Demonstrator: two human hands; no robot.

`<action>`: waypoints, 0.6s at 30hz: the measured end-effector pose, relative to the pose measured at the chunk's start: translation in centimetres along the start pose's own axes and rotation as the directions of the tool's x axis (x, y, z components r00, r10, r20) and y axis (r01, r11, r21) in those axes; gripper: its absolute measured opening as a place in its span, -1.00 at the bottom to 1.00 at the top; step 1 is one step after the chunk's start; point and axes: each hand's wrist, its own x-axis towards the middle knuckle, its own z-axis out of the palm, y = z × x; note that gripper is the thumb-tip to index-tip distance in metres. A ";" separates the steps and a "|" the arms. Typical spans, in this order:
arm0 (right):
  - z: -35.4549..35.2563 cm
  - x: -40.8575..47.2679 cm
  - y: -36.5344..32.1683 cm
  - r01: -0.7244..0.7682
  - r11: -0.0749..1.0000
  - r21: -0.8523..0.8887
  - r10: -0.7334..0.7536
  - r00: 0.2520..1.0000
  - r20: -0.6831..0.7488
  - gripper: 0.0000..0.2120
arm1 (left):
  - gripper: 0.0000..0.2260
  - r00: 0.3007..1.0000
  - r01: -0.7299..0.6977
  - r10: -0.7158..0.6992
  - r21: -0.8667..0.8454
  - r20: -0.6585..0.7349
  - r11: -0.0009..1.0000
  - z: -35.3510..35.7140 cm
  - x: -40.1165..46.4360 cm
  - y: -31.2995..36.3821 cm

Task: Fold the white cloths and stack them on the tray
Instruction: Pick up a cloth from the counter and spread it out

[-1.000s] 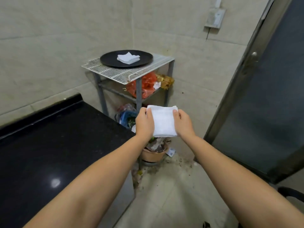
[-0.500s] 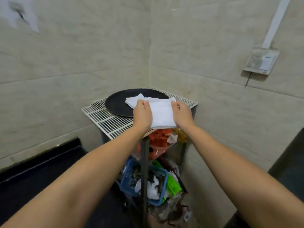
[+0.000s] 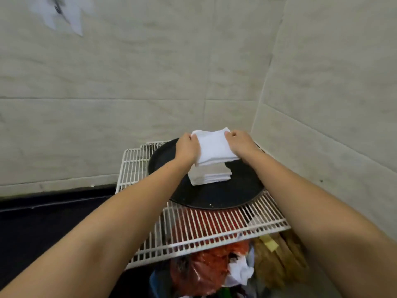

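The room is a tiled corner: pale, marbled wall tiles (image 3: 129, 82) fill the view from nine o'clock across to three o'clock, with the corner seam running down at about one o'clock. A blurred pale patch with a dark mark sits on the wall at eleven o'clock; what it is cannot be told. At eight o'clock lies a black countertop (image 3: 43, 222), its raised back edge against the wall.

Right of the counter stands a white wire shelf (image 3: 214, 229), reaching from the centre down toward five o'clock. Under its grid, at six o'clock, red plastic bags (image 3: 210, 274) and crumpled white paper (image 3: 240, 274) show, with brownish packets at five o'clock. On the shelf rests a round black tray (image 3: 236, 194), and on the tray, near its middle, sits a stack of folded white cloths (image 3: 209, 176).

Both forearms cross the shelf and cover parts of the tray's rim. The left hand (image 3: 187, 149) grips the left edge of a folded white cloth (image 3: 213, 146), fingers curled tight round it. The right hand (image 3: 241, 143) pinches the cloth's right edge in the same way. The cloth hangs just above the stack, its near edge overlapping the stack's top; whether they touch cannot be told.
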 end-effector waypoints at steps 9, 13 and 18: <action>4.9 3.6 4.2 0.030 0.997 -0.065 -0.010 0.957 0.291 -0.60 | -0.71 0.978 0.205 -0.203 0.350 -0.042 0.914 1.7 2.0 -3.6; 5.5 3.8 4.6 0.063 0.996 -0.064 -0.042 0.955 0.293 -0.60 | -0.73 0.980 0.196 -0.187 0.429 -0.064 0.882 1.9 1.9 -4.7; 5.4 4.1 5.0 0.090 0.991 -0.095 -0.057 0.951 0.304 -0.57 | -0.65 0.983 0.185 -0.175 0.449 -0.063 0.874 1.7 1.4 -4.7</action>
